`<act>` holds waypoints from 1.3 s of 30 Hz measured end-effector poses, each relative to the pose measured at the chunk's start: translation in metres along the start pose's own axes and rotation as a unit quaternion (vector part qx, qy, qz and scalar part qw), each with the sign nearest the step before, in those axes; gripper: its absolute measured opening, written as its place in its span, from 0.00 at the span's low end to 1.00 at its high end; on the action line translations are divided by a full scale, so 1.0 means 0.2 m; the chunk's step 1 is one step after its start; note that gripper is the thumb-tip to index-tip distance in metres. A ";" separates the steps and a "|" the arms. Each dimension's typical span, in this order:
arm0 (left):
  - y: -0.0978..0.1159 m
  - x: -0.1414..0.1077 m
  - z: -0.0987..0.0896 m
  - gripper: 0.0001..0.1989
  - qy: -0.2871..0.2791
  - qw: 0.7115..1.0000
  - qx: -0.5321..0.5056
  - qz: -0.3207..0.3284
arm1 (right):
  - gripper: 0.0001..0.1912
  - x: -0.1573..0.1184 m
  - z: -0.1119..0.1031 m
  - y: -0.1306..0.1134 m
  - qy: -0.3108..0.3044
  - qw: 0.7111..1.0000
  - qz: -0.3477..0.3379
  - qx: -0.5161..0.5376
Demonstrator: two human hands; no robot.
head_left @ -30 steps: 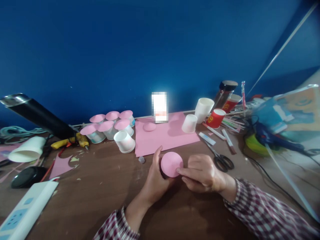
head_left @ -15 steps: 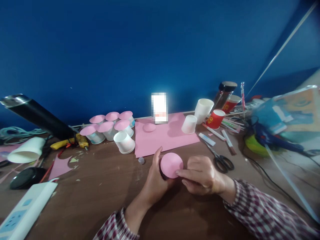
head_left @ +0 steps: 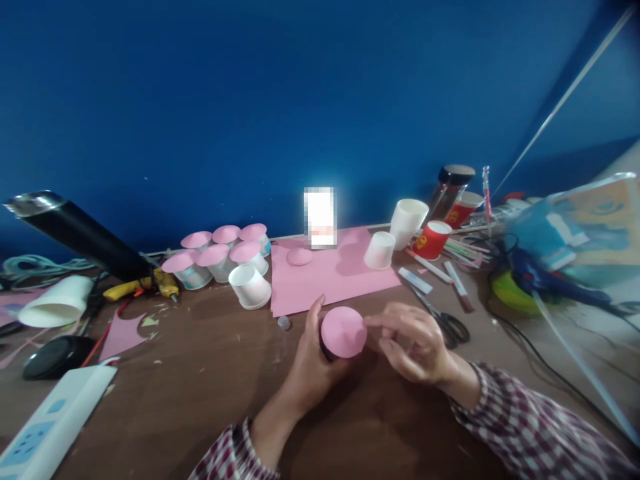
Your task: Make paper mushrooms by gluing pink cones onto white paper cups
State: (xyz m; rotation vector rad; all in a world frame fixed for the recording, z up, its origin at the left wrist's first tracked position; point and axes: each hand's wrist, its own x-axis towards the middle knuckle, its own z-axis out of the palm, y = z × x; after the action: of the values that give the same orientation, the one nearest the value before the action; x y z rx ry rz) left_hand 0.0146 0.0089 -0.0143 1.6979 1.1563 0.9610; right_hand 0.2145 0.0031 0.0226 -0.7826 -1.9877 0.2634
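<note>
My left hand [head_left: 317,357] is wrapped round a pink-topped paper cup just in front of me. Its round pink paper disc [head_left: 344,332] faces up, while the body beneath is mostly hidden by the disc and my fingers. At the disc's right edge, my right hand [head_left: 413,340] has its fingers apart and holds nothing; whether a fingertip touches the rim I cannot tell. Beyond my hands lies pink paper [head_left: 335,280], with a loose pink disc [head_left: 299,257] and an upside-down white cup [head_left: 380,250] on it.
Several pink-topped cups [head_left: 215,257] stand back left, beside a plain white cup [head_left: 250,287]. Scissors [head_left: 453,327], a glue tube [head_left: 415,280] and a red cup [head_left: 433,240] are on the right. A yellow glue gun [head_left: 165,283] and a power strip [head_left: 55,420] are left.
My right hand has drawn back to the right from the top of the disc, and its fingers have spread. My left hand keeps its hold on the cup.
</note>
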 end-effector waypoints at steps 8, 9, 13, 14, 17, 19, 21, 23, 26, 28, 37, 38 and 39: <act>0.04 0.00 -0.01 0.44 0.088 0.995 0.026 0.045 | 0.51 -0.01 0.01 0.11 -0.191 0.961 0.172 0.105; 0.04 0.00 -0.01 0.45 0.097 0.994 0.023 0.043 | 0.50 -0.01 0.02 0.11 -0.199 0.960 0.171 0.094; 0.02 0.00 0.00 0.49 0.113 0.993 -0.002 0.034 | 0.40 -0.01 0.07 0.09 -0.192 0.964 0.180 0.046; 0.01 0.00 0.00 0.49 0.117 0.992 -0.006 0.037 | 0.38 -0.01 0.07 0.08 -0.184 0.965 0.180 0.042; 0.01 0.00 0.01 0.49 0.115 0.992 -0.016 0.050 | 0.32 -0.01 0.09 0.06 -0.166 0.969 0.177 0.040; 0.01 0.00 0.01 0.49 0.104 0.993 -0.024 0.057 | 0.29 -0.01 0.11 0.06 -0.164 0.971 0.169 0.043; 0.02 -0.01 0.01 0.49 0.098 0.993 -0.034 0.059 | 0.28 -0.01 0.11 0.07 -0.167 0.972 0.161 0.043; 0.02 0.00 0.01 0.49 0.093 0.993 -0.054 0.054 | 0.27 0.00 0.11 0.06 -0.166 0.972 0.159 0.038; 0.00 0.00 0.04 0.50 0.073 0.986 -0.142 0.050 | 0.26 0.03 0.09 0.06 -0.145 0.972 0.183 0.016; -0.01 0.00 0.05 0.49 0.056 0.975 -0.206 0.052 | 0.27 0.07 0.06 0.06 -0.119 0.972 0.200 -0.005; -0.04 0.00 0.07 0.31 0.046 0.982 -0.180 -0.025 | 0.25 0.27 0.01 0.10 -0.086 0.968 0.211 -0.106; -0.04 0.00 0.07 0.23 0.040 0.987 -0.154 -0.031 | 0.23 0.29 0.03 0.10 -0.080 0.968 0.214 -0.108; -0.03 0.00 0.07 0.16 0.027 0.991 -0.124 -0.031 | 0.23 0.31 0.05 0.10 -0.074 0.969 0.213 -0.103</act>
State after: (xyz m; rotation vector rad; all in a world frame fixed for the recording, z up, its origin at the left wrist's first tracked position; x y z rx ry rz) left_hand 0.0247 0.0065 -0.0242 1.4376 1.0685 1.0698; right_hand 0.1923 0.0591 0.0515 -1.3624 -1.9876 0.3783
